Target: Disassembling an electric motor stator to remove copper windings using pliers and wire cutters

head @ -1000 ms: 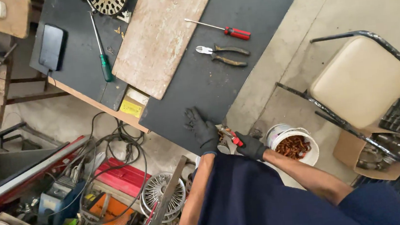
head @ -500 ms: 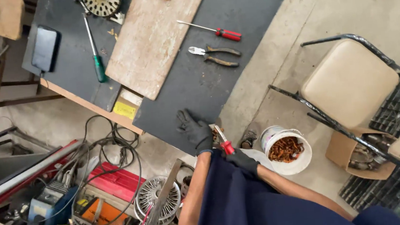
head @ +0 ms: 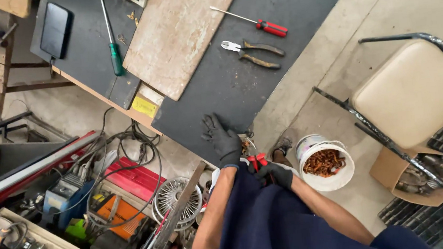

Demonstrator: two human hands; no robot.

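Note:
Both my hands wear black gloves. My left hand [head: 224, 140] rests at the near corner of the black workbench top [head: 218, 88], fingers spread over a small metal part that is mostly hidden. My right hand [head: 274, 173] is closed around red-handled pliers [head: 257, 161], whose jaws point toward the part by my left hand. My dark blue shirt covers the lower middle of the view.
On the bench lie a wooden board [head: 180, 33], a red screwdriver [head: 258, 24], brown pliers [head: 253, 53], a green screwdriver [head: 111, 41] and a black phone [head: 55, 31]. A white bucket of copper scraps [head: 324, 164] stands on the floor beside a padded chair [head: 414, 91]. Cables, a fan grille [head: 174, 199] and tools clutter the floor left.
The view has shifted slightly. My right hand with the red-handled pliers stays at the bench corner beside my left hand; both hands have barely moved.

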